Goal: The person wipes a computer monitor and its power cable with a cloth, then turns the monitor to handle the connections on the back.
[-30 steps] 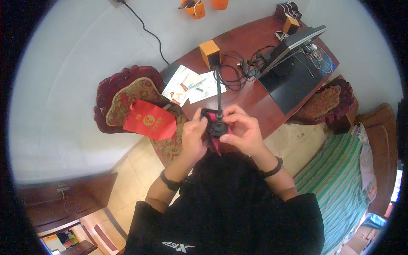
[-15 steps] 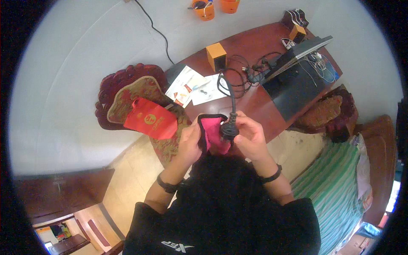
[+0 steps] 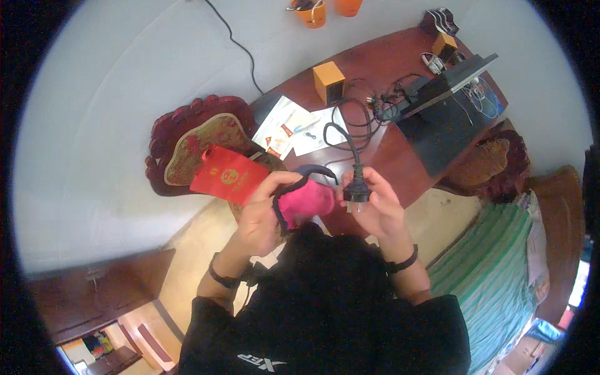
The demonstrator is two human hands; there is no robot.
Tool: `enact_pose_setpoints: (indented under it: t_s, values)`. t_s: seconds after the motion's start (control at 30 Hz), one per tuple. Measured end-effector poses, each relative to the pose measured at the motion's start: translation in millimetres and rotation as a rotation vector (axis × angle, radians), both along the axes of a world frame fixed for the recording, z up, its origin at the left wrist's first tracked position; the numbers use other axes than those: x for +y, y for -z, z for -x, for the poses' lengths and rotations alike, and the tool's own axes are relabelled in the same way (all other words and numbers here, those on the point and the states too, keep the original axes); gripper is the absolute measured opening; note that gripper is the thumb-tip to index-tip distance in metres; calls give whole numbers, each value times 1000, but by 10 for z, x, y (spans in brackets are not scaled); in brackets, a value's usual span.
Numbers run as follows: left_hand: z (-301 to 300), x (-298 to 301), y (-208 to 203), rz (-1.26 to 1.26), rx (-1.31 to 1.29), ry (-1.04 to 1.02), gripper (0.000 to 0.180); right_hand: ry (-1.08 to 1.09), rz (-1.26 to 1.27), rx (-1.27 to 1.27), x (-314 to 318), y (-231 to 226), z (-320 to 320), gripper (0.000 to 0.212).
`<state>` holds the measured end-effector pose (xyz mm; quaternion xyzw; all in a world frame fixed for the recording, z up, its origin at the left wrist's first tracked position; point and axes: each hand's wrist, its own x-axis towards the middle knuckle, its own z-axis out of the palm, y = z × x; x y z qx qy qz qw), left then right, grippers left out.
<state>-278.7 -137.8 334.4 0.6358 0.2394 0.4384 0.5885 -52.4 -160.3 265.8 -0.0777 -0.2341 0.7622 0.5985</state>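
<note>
My left hand [image 3: 255,217] is closed on a bright pink cloth [image 3: 307,203] with black edging, whose kind I cannot make out; it may be folded. Beside it, my right hand [image 3: 386,207] grips a black power plug [image 3: 357,190] between thumb and fingers. The plug's metal prongs point down toward my body. From its top a thick black cable [image 3: 350,145] runs up and loops over the desk. Cloth and plug are held side by side, close above the desk's near edge.
Paper sheets [image 3: 284,125] lie on the red-brown desk [image 3: 375,162]. Behind them stand a wooden speaker [image 3: 329,81] and a monitor [image 3: 453,84] among tangled cables. A red bag [image 3: 228,176] rests on the carved chair [image 3: 178,140] at left. To the right is a green striped bed [image 3: 494,262].
The plug has moved right, apart from the cloth, and its prongs now show. My left hand has shifted left and down, and the pink cloth has spread differently.
</note>
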Motion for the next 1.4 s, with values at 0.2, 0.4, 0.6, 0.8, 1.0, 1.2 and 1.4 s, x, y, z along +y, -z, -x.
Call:
enact_pose_setpoints:
  t_s: [0.2, 0.4, 0.6, 0.8, 1.0, 1.2, 1.4]
  values:
    - [-33, 157, 222, -248, 121, -34, 32, 109, -16, -191, 42, -17, 229, 45]
    - [-25, 453, 537, -311, 63, 260, 35, 225, 117, -251, 30, -6, 244, 43]
    - [-4, 424, 974, 277, -168, 115, 18, 233, 248, -305, -32, 208, 600, 44]
    - [143, 485, 1330, 171, 360, 139, 13, 193, 278, -321, 65, 132, 724, 47]
    - [391, 795, 1233, 456, 146, 606, 33, 136, 139, -612, 112, 29, 883, 46]
    - [493, 726, 1715, 1040, -219, 682, 39, 64, 166, -552, 108, 13, 1047, 40]
    - [116, 284, 2146, 392, -300, 160, 26, 247, 176, -863, 138, 42, 1166, 35]
